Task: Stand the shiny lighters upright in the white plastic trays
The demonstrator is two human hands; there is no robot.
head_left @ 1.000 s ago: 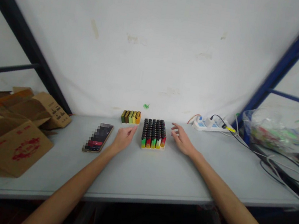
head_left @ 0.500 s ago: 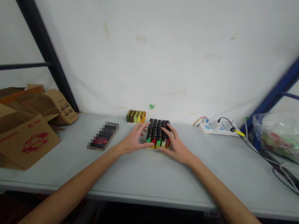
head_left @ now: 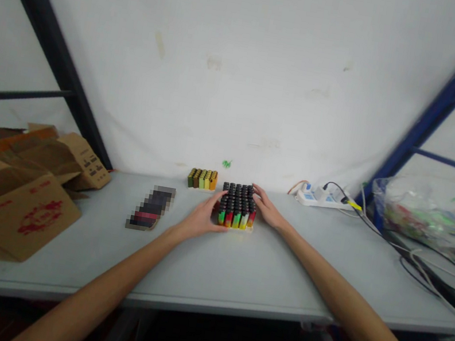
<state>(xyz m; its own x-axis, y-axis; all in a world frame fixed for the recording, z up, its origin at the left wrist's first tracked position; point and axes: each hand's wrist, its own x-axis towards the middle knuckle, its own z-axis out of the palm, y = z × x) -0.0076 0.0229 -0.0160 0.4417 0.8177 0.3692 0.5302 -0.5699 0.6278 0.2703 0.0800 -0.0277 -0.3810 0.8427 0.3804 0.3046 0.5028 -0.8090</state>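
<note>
A block of cigarette lighters [head_left: 237,207] stands upright in close rows on the worktable. Their tops are black and their bodies green, red, yellow and orange, with a pale tray [head_left: 249,230] showing under them at the front. My left hand [head_left: 202,216] grips the left side of the tray of lighters, its thumb at the front corner and its other fingers partly hidden along the side. Against the far right side rests my right hand [head_left: 268,209], its fingers stretched out and apart. Behind the block, by the wall, sits a smaller group of yellow and dark green lighters [head_left: 202,179].
A phone [head_left: 151,208], partly blurred out, lies left of my left hand. Opened cardboard boxes [head_left: 28,213] fill the table's left end. On the right are a white power strip [head_left: 314,199], loose cables [head_left: 421,267] and a clear plastic bag [head_left: 417,208].
My right hand has slid back along the block, and its thumb has left the front. My left hand stays at the left side. The view has shifted slightly.
</note>
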